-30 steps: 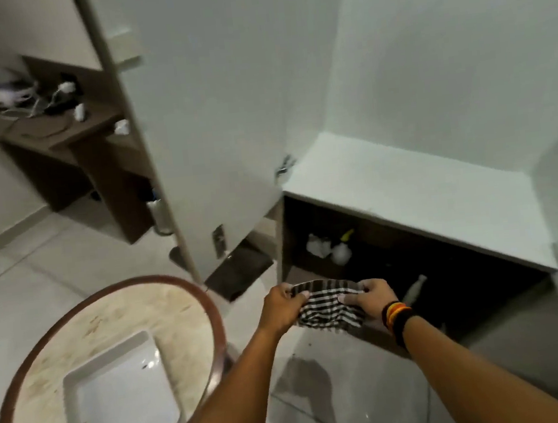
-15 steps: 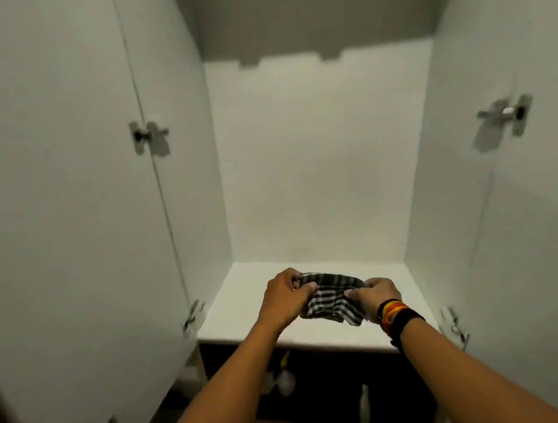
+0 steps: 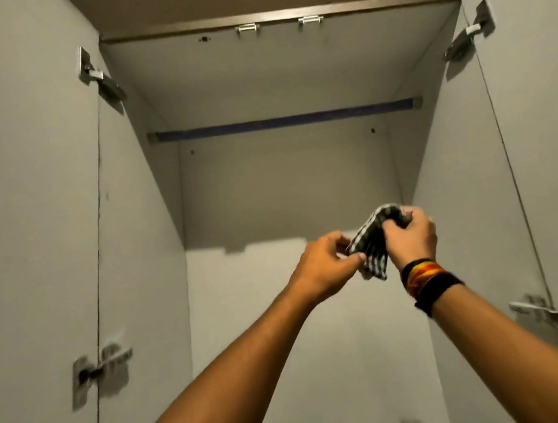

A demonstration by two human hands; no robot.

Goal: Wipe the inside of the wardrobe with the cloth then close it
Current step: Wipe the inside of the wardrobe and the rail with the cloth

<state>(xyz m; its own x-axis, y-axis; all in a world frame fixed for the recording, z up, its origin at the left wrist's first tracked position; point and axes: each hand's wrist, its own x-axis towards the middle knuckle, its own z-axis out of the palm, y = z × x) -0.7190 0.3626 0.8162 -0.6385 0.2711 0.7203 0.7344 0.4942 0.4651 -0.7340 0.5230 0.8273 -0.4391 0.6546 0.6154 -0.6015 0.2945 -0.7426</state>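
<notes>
Both doors stand swung wide, the left door (image 3: 32, 237) and right door (image 3: 548, 165) flanking an open front. Inside the wardrobe (image 3: 285, 183) nothing hangs or stands before the back panel. A hanging rail (image 3: 282, 122) spans the width high up, under the top panel. Hinges (image 3: 98, 75) jut from the side edges, upper and lower.

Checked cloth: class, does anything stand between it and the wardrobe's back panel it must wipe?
Nothing visible does. Both hands, left and right, hold the checked cloth before the bare back panel; the hanging rail sits higher.
</notes>
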